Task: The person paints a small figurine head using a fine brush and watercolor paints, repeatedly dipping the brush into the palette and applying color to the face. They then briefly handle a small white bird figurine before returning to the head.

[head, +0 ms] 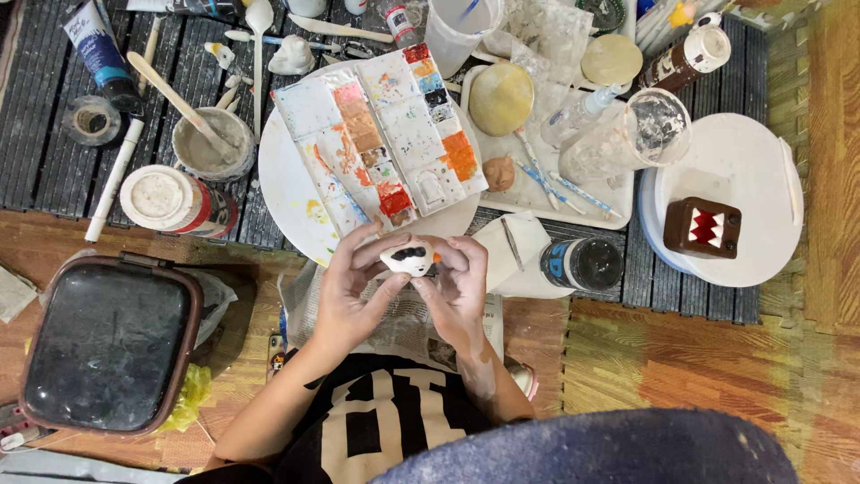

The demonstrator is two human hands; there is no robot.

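From the head view, both hands meet over a sheet of newspaper (403,314) at the near edge of the table (54,108). The left hand (354,291) and the right hand (457,287) together hold a small white clay figure (410,257) marked with black patches and an orange tip; the fingers (381,246) of each hand are closed around its sides. Just beyond it lies a paint-smeared palette (385,134) on a round white board (287,193). A brown toothed figure (703,227) sits on a white stand (752,161) well to the right, and a dark lidded container (107,345) rests to the left.
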